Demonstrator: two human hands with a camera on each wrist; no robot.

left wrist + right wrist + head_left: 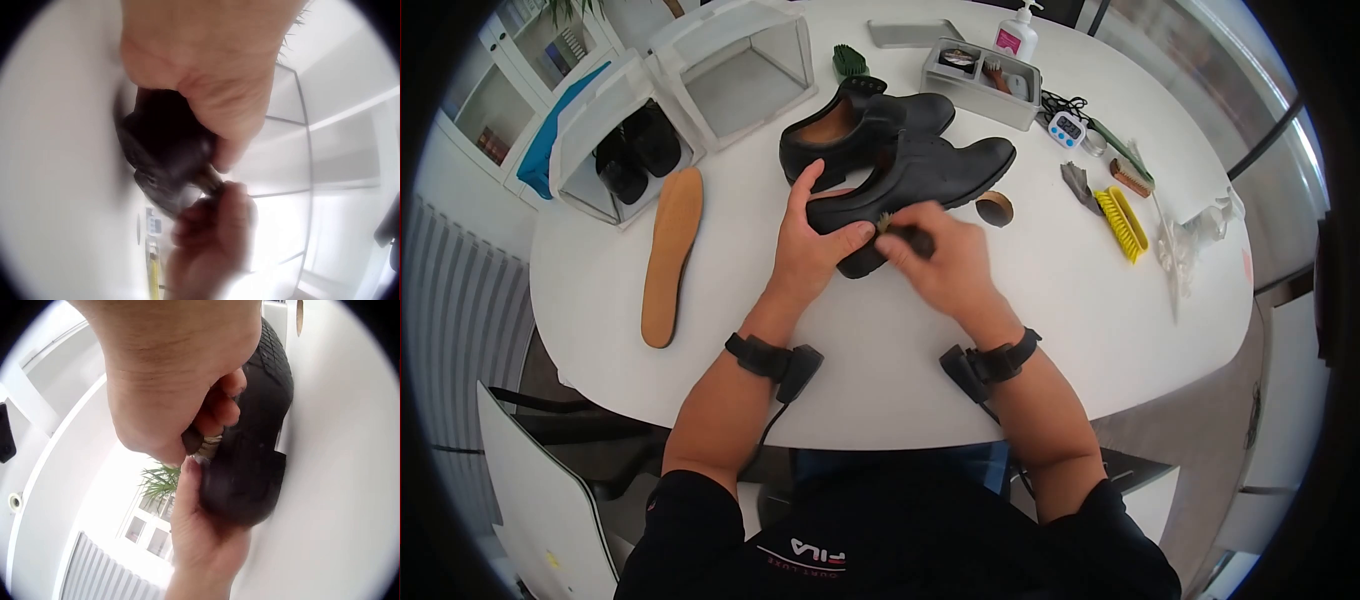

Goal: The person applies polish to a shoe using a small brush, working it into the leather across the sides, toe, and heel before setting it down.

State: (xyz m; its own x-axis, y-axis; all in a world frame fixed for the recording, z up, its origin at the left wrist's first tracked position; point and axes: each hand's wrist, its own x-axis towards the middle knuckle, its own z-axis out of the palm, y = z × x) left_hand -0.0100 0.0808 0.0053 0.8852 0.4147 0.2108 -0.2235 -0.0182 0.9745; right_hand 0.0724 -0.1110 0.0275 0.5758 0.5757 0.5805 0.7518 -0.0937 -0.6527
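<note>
A black leather shoe [920,178] lies tilted at the middle of the table, its toe pointing to the upper right. My left hand [808,245] grips its heel end, the thumb along the side. With curled fingers my right hand [948,258] pinches a small dark brush, whose pale bristles [884,222] touch the shoe near the heel. In the right wrist view the bristles [209,447] meet the heel part beside the left thumb. A second black shoe [855,128] stands just behind the held one.
A tan insole [672,258] lies at the left, near a white box [580,180] with dark shoes. Behind are a green brush [850,62] and a metal tin [982,88]. A round lid-like thing [995,208], timer [1066,129] and yellow brush [1122,224] are on the right.
</note>
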